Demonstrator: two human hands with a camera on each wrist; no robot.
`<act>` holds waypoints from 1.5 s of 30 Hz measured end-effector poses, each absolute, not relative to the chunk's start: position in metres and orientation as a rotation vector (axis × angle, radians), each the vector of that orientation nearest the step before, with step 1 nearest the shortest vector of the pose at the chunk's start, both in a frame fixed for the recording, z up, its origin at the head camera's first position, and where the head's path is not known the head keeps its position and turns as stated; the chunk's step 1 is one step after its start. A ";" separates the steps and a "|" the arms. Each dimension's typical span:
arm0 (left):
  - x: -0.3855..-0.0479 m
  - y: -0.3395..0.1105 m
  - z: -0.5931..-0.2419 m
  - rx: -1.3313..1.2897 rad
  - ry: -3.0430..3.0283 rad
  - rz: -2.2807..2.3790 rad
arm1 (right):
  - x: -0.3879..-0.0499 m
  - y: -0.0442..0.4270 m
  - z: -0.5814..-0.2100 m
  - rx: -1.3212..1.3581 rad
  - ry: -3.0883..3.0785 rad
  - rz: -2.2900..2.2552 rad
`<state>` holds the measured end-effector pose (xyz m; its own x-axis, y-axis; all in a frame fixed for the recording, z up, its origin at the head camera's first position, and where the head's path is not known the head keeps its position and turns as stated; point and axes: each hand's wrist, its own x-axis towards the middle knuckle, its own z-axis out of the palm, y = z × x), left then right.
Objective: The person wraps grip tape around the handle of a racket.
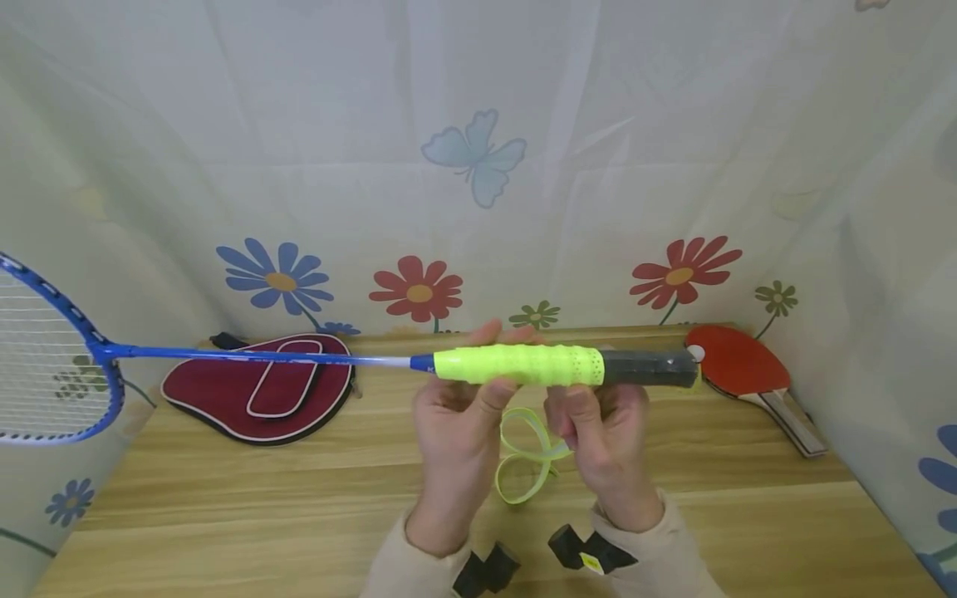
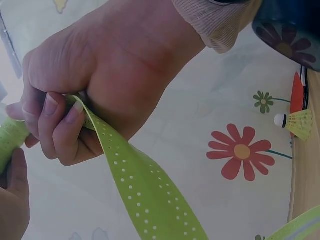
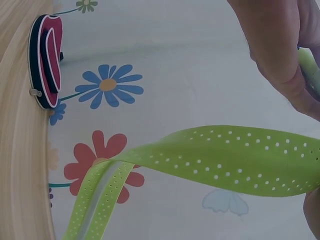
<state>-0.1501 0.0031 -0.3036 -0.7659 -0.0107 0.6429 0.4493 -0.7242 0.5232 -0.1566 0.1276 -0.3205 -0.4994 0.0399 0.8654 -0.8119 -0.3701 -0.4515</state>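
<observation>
A blue badminton racket (image 1: 262,356) extends leftward across the head view, its string bed cut off at the left edge. Neon yellow-green overgrip tape (image 1: 519,365) covers most of the handle; the black end (image 1: 649,368) is bare. My left hand (image 1: 459,432) holds the wrapped handle, thumb in front and fingers behind. Just below the wrap's edge is my right hand (image 1: 609,436), its curled fingers gripping the loose tape in the left wrist view (image 2: 145,185). The perforated strip (image 3: 235,160) twists away from that hand, and its tail hangs in loops.
A dark red racket case (image 1: 202,386) lies on the wooden table (image 1: 299,515) at left. A red table tennis paddle (image 1: 740,361) is at the back right, with a yellow shuttlecock (image 2: 301,124) beside it. A flower-patterned curtain (image 1: 336,166) encloses the table.
</observation>
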 end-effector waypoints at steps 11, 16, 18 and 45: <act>-0.150 0.002 -0.303 -0.755 -1.006 -2.606 | -0.152 0.126 -0.321 0.923 -1.373 1.845; -0.148 0.005 -0.303 -0.679 -1.041 -2.548 | -0.154 0.127 -0.323 0.910 -1.402 1.798; -0.147 0.005 -0.303 -0.645 -1.048 -2.538 | -0.156 0.127 -0.324 0.913 -1.405 1.790; -0.145 0.002 -0.303 -0.469 -1.038 -2.532 | -0.154 0.131 -0.327 0.915 -1.493 1.801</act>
<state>-0.1453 0.0020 -0.3031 -0.8787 -0.2035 0.4317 0.4480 -0.6637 0.5990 -0.1539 0.1308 -0.3269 -0.5682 0.0304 0.8223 -0.8138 -0.1691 -0.5561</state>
